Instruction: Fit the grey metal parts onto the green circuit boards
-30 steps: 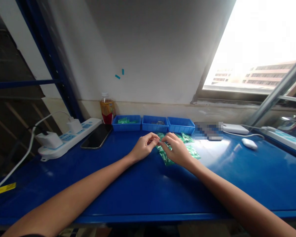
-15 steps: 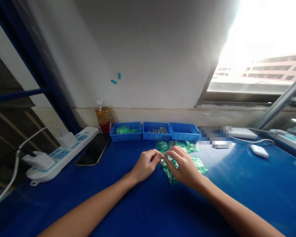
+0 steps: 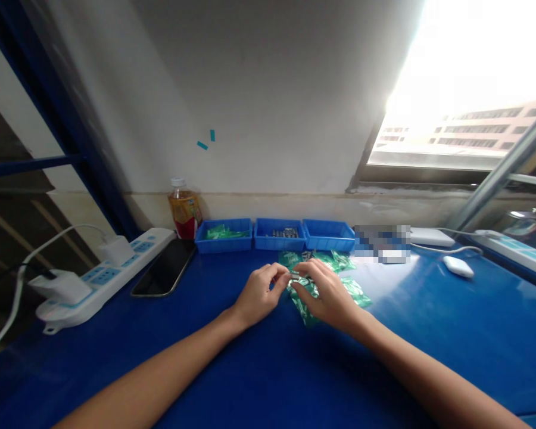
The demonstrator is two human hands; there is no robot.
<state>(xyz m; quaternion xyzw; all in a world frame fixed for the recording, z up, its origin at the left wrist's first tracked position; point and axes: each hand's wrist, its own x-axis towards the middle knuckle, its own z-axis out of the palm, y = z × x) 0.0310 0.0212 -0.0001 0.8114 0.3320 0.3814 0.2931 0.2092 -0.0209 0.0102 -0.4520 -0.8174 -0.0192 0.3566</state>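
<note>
Over the middle of the table, my left hand (image 3: pixel 259 293) pinches a small silvery metal piece (image 3: pixel 295 275) between thumb and fingertips. My right hand (image 3: pixel 328 291) meets it from the other side, thumb and fingers curled around the same piece; its exact kind is too small to make out. Green plastic bags (image 3: pixel 356 291) lie on the table under and behind my right hand. Behind them stands a blue bin (image 3: pixel 280 243) with several small metal parts (image 3: pixel 286 232). The blue bin to its left (image 3: pixel 224 245) contains green plastic bags (image 3: pixel 226 231).
A third blue bin (image 3: pixel 329 243) stands at the right of the row. A drink bottle (image 3: pixel 185 208), a phone (image 3: pixel 164 269) and a white power strip (image 3: pixel 102 277) are at left. A white case (image 3: pixel 458 266) and another power strip (image 3: pixel 518 253) lie at right.
The view has shifted slightly. My hands stay together over the bags, and more of the small metal piece shows between my fingertips.
</note>
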